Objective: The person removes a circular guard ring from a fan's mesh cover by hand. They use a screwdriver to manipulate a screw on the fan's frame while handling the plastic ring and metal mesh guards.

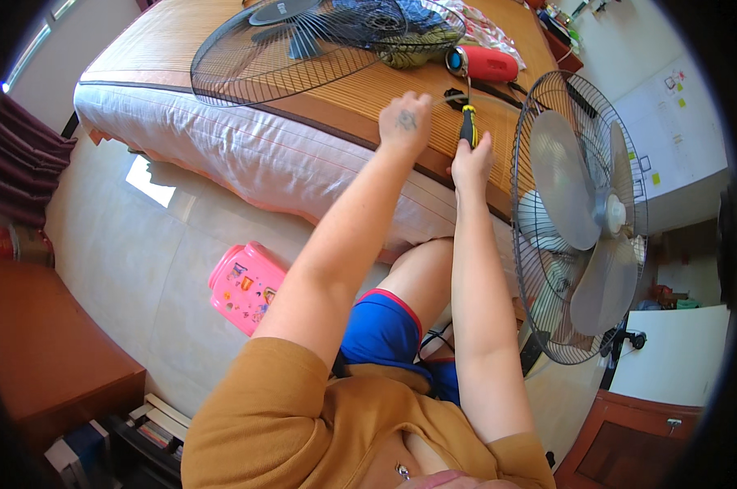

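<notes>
My right hand (471, 166) is wrapped round the black-and-yellow handle of a screwdriver (468, 126), its shaft pointing away from me over the bed mat. To its left, my left hand (405, 124) is closed just above the edge of the bed. Whatever its fingers hold is hidden from this side. A small black piece (454, 98) lies on the mat between the hands, beside a thin pale cord. Close to my right arm stands a fan (580, 216) with grey blades inside its wire cage. A separate round wire grille (246, 73) rests on the bed, with dark blades about it.
A red cylindrical speaker (492, 63) lies on the bed (140, 61) beyond the screwdriver, near bunched clothes (425, 49). On the tiled floor to my left sits a pink stickered container (244, 287). Brown wooden furniture (50, 342) stands at the far left.
</notes>
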Demonstrator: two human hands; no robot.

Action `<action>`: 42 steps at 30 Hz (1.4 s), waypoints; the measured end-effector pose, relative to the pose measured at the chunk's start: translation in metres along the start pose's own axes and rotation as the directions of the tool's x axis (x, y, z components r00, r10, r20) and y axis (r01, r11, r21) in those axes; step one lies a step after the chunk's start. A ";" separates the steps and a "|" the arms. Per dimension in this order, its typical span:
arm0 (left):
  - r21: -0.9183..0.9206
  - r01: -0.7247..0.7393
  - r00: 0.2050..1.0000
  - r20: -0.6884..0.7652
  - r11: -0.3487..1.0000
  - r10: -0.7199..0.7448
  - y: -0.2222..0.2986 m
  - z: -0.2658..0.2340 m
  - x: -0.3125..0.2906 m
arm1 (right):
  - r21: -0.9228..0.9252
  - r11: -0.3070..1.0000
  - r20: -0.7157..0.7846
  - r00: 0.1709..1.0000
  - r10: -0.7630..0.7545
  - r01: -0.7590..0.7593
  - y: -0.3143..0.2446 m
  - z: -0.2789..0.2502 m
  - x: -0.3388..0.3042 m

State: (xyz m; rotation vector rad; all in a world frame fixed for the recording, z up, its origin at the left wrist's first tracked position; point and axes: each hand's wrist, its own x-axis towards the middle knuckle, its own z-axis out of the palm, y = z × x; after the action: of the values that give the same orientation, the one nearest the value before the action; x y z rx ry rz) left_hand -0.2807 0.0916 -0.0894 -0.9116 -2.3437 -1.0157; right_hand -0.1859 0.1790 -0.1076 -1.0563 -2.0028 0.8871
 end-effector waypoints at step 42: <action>-0.020 -0.447 0.854 0.289 0.894 0.433 -0.049 -0.045 0.023 | -0.405 0.910 -0.271 0.939 -0.211 0.088 0.089 -0.319 -0.276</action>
State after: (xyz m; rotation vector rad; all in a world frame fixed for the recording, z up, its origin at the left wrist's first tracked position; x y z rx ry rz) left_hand -0.3265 0.0411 -0.0701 -1.5782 -2.2018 -0.6690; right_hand 0.2273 0.0567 -0.0837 -1.1502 -1.9958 0.2201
